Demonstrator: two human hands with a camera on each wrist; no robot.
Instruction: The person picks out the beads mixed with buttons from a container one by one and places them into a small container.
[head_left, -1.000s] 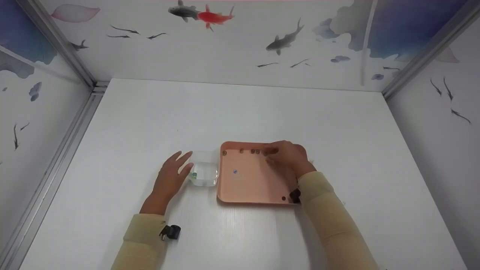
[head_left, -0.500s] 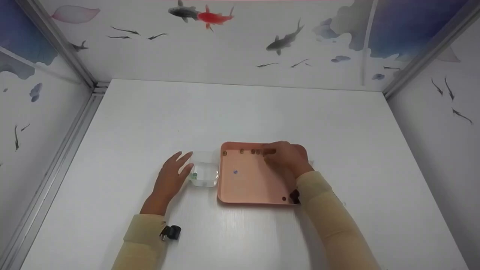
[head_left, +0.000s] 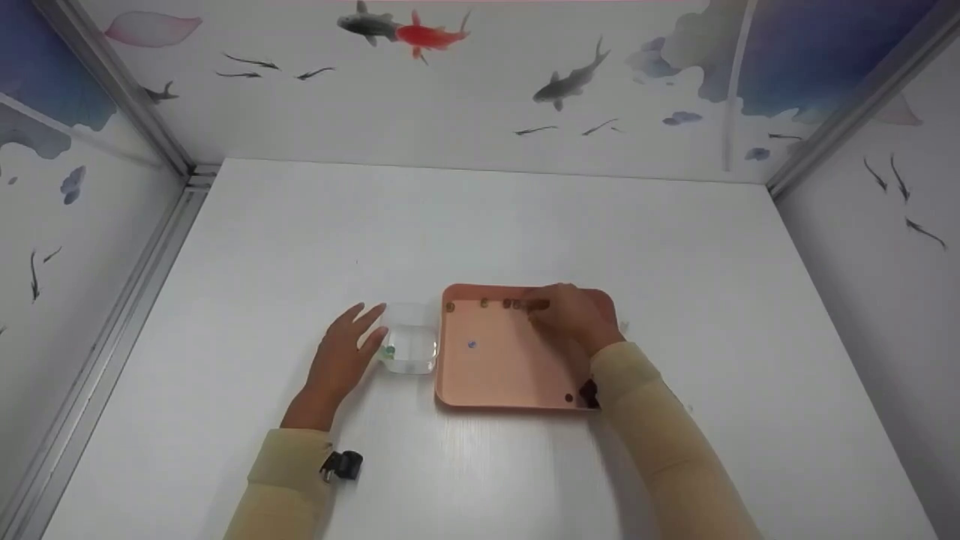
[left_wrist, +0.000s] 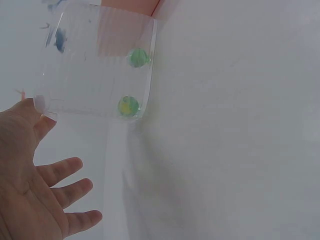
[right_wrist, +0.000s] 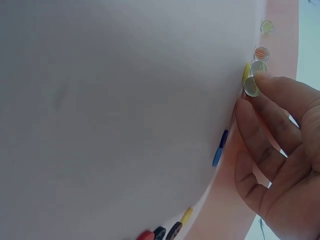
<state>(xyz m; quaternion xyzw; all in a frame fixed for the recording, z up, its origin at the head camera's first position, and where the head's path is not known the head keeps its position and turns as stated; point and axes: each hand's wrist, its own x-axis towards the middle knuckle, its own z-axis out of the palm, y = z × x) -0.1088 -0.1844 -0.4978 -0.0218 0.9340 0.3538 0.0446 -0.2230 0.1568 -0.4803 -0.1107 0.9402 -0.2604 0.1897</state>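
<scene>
My left hand [head_left: 346, 356] is at the left side of a clear plastic box [head_left: 410, 369]. Its thumb and one finger hold the box's corner in the left wrist view, while the other fingers stretch free. Inside the box lie a green marble [left_wrist: 138, 57] and a green-yellow marble [left_wrist: 128, 106]. Over the far right part of a pink tray [head_left: 495, 386], my right hand [head_left: 571, 315] pinches a clear greenish marble [right_wrist: 251, 87] low against the far wall. Several marbles line that wall beside it, including an orange-streaked marble [right_wrist: 262, 53].
A bluish marble [head_left: 472, 345] lies out on the tray floor, and a dark round piece [head_left: 568, 398] near its front right. Flat coloured discs, among them a blue disc [right_wrist: 223, 138] and a red disc [right_wrist: 145, 235], edge the right wrist view. Patterned panels [head_left: 480, 97] enclose the white table.
My right hand's fingertips have shifted slightly left and drawn together at the marble by the far wall. My left hand and the box have stayed put.
</scene>
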